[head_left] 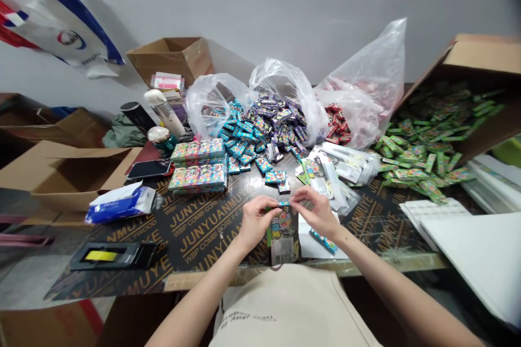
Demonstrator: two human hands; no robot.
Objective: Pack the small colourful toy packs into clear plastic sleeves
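Note:
Between the fingertips of both hands is a small blue packet [284, 203]. My left hand [259, 219] pinches its left end, and my right hand [314, 210] pinches its right end. Directly below lies a dark printed pouch [284, 236] with a green edge, flat at the front of the table. Beside it, under my right forearm, a blue packet strip [323, 241] rests on a white sheet [311, 252]. Just beyond my fingers are another blue packet [275, 177] and a small pale-sided packet [284, 187].
Behind are heaps of blue packets [244, 138], purple packets [279, 119] and red packets [338, 124] in clear bags. Green packets [427, 162] spill from a tipped carton [484, 54] at right. Stacked packs [198, 176], a phone [150, 169] and tissues [121, 203] lie left.

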